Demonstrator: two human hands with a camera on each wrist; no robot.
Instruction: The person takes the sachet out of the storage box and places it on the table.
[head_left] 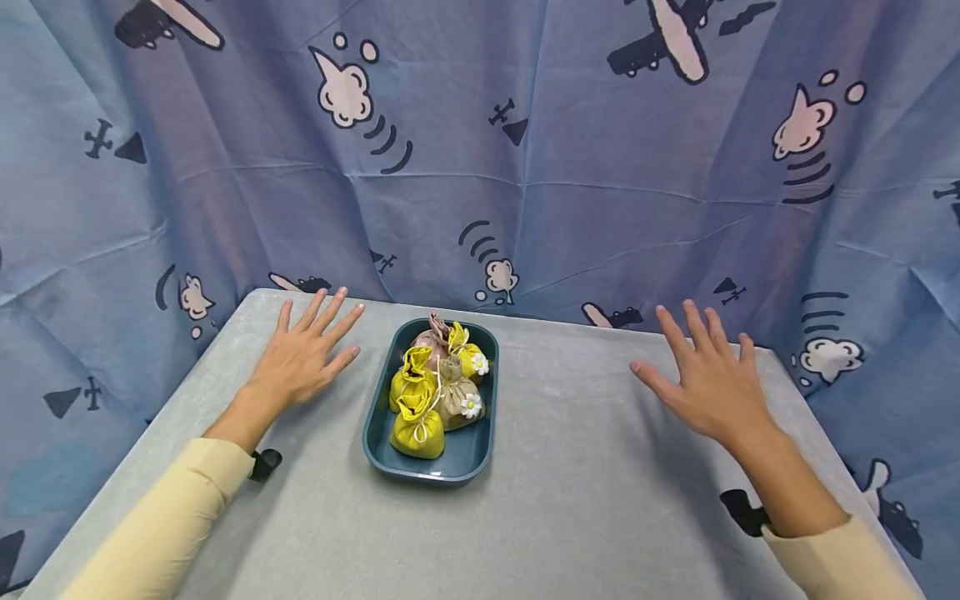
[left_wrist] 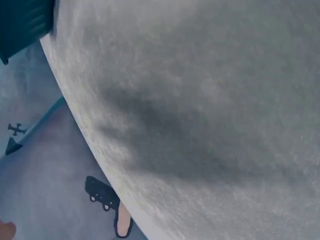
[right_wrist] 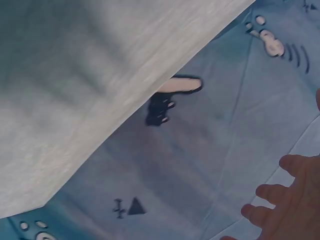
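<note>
My left hand (head_left: 298, 358) is spread flat with straight fingers, over the table to the left of a dark teal tray (head_left: 429, 477). On the far right, my right hand (head_left: 708, 383) hovers with its fingers and thumb apart, holding nothing. Inside the tray sit several small drawstring pouches. Yellow ones include a front pouch (head_left: 417, 435) with a white bow and a back pouch (head_left: 471, 358) with a white flower. A beige pouch (head_left: 456, 400) also bears a white flower, and a pinkish pouch (head_left: 431, 343) stands at the back. The right wrist view shows the right fingertips (right_wrist: 265, 192).
A pale grey cloth covers the table (head_left: 562, 467). Behind and around it hangs a blue curtain (head_left: 450, 125) printed with planes and clouds. In the left wrist view, the tray's ribbed side (left_wrist: 30, 25) shows at the top left, near the table edge.
</note>
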